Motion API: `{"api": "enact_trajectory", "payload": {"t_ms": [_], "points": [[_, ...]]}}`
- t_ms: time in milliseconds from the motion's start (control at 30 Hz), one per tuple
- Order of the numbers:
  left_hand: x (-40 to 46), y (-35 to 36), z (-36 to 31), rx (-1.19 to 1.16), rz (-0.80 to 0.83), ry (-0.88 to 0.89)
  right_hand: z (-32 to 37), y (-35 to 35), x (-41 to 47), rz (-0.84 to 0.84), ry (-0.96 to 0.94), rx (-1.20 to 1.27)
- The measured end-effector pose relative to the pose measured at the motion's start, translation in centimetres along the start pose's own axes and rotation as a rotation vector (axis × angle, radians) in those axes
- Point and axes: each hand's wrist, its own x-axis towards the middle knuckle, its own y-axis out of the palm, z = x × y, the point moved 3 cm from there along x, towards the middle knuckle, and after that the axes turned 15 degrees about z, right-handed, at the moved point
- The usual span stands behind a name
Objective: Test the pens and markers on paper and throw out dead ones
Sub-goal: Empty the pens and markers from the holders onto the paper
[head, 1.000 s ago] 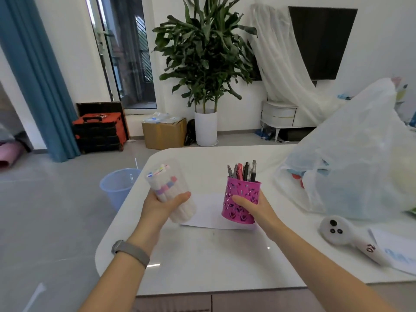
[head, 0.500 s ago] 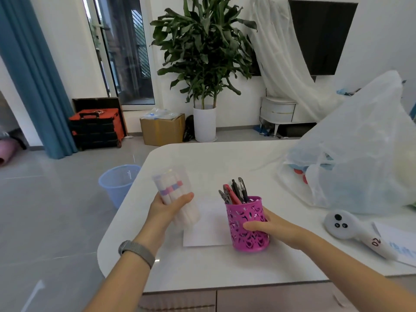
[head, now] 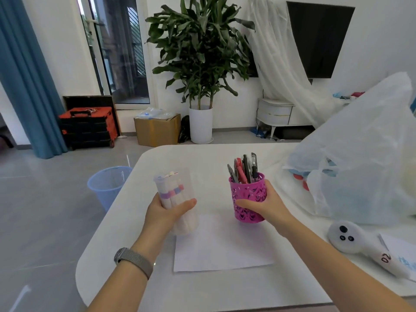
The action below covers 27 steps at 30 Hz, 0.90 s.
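The pink cup [head: 247, 197] of pens [head: 245, 168] stood flat on the table [head: 139, 221] a moment ago; now it is tipped, at the far edge of the paper [head: 220, 246]. The right hand [head: 265, 207] wraps around it. The left hand [head: 166, 213] grips the clear marker tub [head: 174, 192], as before. A blue bin [head: 108, 184] sits on the floor.

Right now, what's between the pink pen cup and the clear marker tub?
Head view: only bare white table and the far edge of the paper sheet between the pink pen cup and clear marker tub.
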Motion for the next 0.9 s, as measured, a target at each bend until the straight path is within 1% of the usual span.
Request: {"api": "enact_trajectory", "payload": {"t_ms": [67,133,233,433,500,667,833,900], "points": [[0.6,-0.5,0.5,0.047,-0.041,-0.012,-0.4,0.0,1.3,-0.076,-0.026,-0.085],[1.3,-1.1,1.0,0.115,-0.073,-0.023,-0.3,0.1,2.4,-0.11,-0.057,-0.206],[1.9,-1.5,1.6,0.21,-0.098,-0.05,-0.4,-0.1,3.5,-0.109,-0.092,-0.388],[2.5,-1.5,1.5,0.3,-0.12,-0.066,-0.7,-1.0,3.9,-0.144,-0.167,-0.89],[2.5,-1.5,1.3,0.315,-0.126,-0.061,-0.8,-0.9,3.6,-0.152,-0.221,-1.007],[2.4,-1.8,0.9,0.321,-0.132,-0.054,-1.1,0.4,3.6,-0.092,-0.369,-1.188],[2.3,-2.5,0.6,0.308,-0.146,-0.064,-1.3,0.4,3.4,-0.117,-0.363,-1.204],[2.2,-2.5,0.4,0.31,-0.155,-0.072,-1.1,0.4,3.2,-0.099,-0.375,-1.206]]}}
